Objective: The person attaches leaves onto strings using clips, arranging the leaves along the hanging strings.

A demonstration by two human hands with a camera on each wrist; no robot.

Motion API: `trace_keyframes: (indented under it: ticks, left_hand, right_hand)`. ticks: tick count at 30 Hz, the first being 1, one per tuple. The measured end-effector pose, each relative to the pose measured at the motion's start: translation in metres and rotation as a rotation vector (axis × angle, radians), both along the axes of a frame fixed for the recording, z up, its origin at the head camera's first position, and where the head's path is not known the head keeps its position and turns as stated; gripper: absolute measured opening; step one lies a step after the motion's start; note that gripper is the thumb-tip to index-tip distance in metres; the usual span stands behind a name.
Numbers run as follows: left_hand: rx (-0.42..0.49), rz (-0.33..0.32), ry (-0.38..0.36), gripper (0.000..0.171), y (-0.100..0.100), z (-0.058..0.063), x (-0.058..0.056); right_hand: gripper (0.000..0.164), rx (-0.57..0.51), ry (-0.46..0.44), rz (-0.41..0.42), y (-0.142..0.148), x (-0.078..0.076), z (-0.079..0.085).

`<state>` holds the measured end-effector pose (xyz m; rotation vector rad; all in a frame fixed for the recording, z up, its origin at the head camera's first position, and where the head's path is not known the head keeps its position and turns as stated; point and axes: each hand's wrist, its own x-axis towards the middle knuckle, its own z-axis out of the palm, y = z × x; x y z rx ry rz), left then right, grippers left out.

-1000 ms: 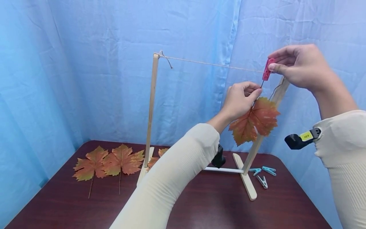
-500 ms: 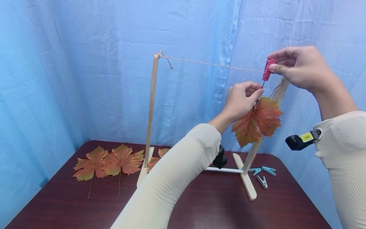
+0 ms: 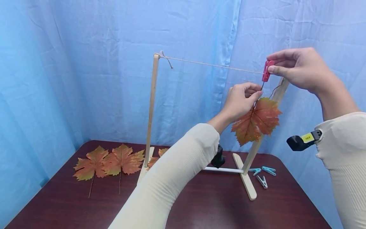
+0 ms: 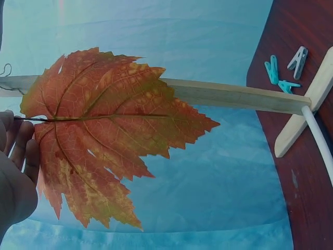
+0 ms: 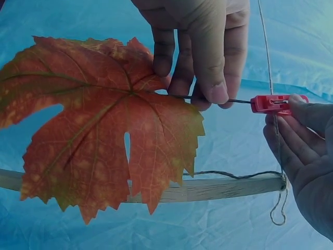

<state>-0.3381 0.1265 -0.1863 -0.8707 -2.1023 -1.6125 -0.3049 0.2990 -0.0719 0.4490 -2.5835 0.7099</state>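
Note:
My right hand pinches a red clothespin on the string, near the right post of a wooden frame. Just below it, my left hand holds the thin stem of an orange-red artificial maple leaf between thumb and fingers. In the right wrist view the stem's end meets the nose of the clothespin, and the string crosses the clip. The leaf hangs below the left hand, in front of the right post. In the left wrist view the leaf spreads wide beside the fingers.
Two leaves, one beside another, lie on the dark table at left. A further leaf is partly hidden by the left sleeve. Two blue clothespins, one here, and a grey clothespin lie by the frame's right foot.
The right hand and red clothespin have lowered slightly. The leaf has swung a little to the right. Both hands keep their hold.

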Motion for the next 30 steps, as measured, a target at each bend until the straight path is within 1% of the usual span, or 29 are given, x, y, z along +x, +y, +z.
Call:
trace_keyframes:
  ticks: [5,7,12,16,20,22,27,30]
  left_hand:
    - [-0.009,-0.014,-0.021,0.021,-0.005,-0.001,-0.002]
    - [-0.019,-0.015,-0.017,0.021,-0.009,-0.001,-0.002]
    - [-0.035,-0.017,0.006,0.021,-0.022,-0.004,-0.004]
    - [-0.054,-0.023,-0.007,0.021,-0.035,-0.01,-0.006]
    - [-0.12,-0.032,0.012,0.024,-0.053,-0.019,-0.006]
    - [-0.154,-0.033,0.03,0.025,-0.063,-0.025,-0.007]
    - [-0.198,-0.044,0.067,0.025,-0.087,-0.042,-0.008]
    - [-0.235,-0.052,0.076,0.026,-0.101,-0.053,-0.008]
  right_hand:
    - [0.054,-0.005,0.009,0.012,0.0,-0.001,0.0]
    - [0.054,-0.015,0.017,0.023,-0.001,-0.001,-0.001]
    - [0.051,-0.064,0.048,0.06,-0.002,0.0,-0.001]
    - [0.049,-0.079,0.085,0.062,-0.002,0.003,-0.002]
    - [0.048,-0.074,0.149,0.037,0.0,0.01,-0.006]
    - [0.046,-0.088,0.187,0.03,0.002,0.013,-0.01]
    - [0.039,-0.131,0.289,0.031,0.011,0.02,-0.021]
    - [0.035,-0.147,0.34,0.032,0.019,0.023,-0.028]
